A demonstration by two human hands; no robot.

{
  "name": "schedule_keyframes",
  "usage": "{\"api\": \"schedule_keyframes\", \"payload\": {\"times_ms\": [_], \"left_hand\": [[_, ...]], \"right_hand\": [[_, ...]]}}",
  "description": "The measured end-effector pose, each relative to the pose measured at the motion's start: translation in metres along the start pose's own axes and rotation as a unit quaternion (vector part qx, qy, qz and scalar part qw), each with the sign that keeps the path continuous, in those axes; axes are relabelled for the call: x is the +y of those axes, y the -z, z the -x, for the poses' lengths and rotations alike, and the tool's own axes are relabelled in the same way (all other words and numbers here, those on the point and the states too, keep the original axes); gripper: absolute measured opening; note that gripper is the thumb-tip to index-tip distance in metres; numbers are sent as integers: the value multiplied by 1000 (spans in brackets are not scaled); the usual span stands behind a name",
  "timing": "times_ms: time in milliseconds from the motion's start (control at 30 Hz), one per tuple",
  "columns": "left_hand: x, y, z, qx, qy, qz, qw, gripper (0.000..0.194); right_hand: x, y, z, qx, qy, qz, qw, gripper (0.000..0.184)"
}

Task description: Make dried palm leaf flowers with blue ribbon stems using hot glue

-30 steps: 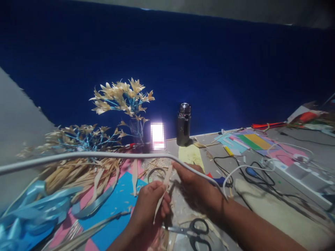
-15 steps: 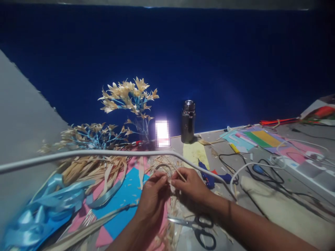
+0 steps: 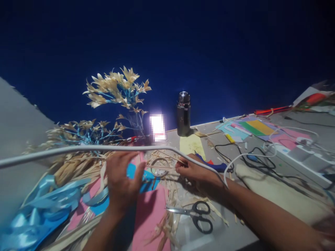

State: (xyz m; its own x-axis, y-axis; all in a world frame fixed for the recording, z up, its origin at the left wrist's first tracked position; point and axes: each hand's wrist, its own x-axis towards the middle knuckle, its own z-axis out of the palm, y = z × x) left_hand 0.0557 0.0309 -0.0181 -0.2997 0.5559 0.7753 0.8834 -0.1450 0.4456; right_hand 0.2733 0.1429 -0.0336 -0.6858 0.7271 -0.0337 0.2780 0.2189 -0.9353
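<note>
My left hand (image 3: 124, 184) is raised over the blue sheet (image 3: 146, 186) and pink sheet (image 3: 150, 216). Its thumb and fingers are spread, with nothing between them. My right hand (image 3: 193, 170) pinches a thin pale strip (image 3: 167, 168), which looks like dried husk and stretches leftward. A tape roll (image 3: 153, 164) lies between the hands, beside or under the strip. Scissors (image 3: 202, 218) with dark handles rest below my right hand, blades pointing left. Partly hidden behind my right wrist is a blue glue gun (image 3: 218, 166).
A white cable or bar (image 3: 78, 149) crosses in front of the hands. Husk flowers (image 3: 117, 87), a bright light (image 3: 157, 127) and a dark flask (image 3: 183, 115) stand behind. Blue ribbon (image 3: 39, 205) piles up left. A power strip (image 3: 300, 164) and rolled cream cloth (image 3: 274, 195) lie right.
Both hands were close together at the centre over small pieces. My left hand has moved left and opened; my right stays pinched around a strip. The camera view has shifted slightly.
</note>
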Motion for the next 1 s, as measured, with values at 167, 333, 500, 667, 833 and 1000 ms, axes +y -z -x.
{"api": "schedule_keyframes", "payload": {"times_ms": [167, 333, 500, 667, 833, 1000], "left_hand": [[12, -15, 20, -261, -133, -130, 947, 16], [9, -24, 25, -313, 15, -2, 950, 27], [8, -29, 21, -269, 366, 236, 859, 25], [19, -35, 24, -180, 511, 381, 749, 20], [20, -36, 28, -177, 513, 443, 714, 25], [21, -39, 33, -205, 505, 495, 677, 18]], "right_hand": [[1, 2, 0, -26, 72, 195, 978, 9], [5, 1, 3, 70, 184, 219, 956, 8], [12, -12, 11, 185, 343, 190, 901, 36], [16, -25, 12, 148, 331, 206, 909, 35], [11, -26, 19, 170, 470, 149, 853, 23], [16, -33, 14, 99, 310, 81, 942, 14]]}}
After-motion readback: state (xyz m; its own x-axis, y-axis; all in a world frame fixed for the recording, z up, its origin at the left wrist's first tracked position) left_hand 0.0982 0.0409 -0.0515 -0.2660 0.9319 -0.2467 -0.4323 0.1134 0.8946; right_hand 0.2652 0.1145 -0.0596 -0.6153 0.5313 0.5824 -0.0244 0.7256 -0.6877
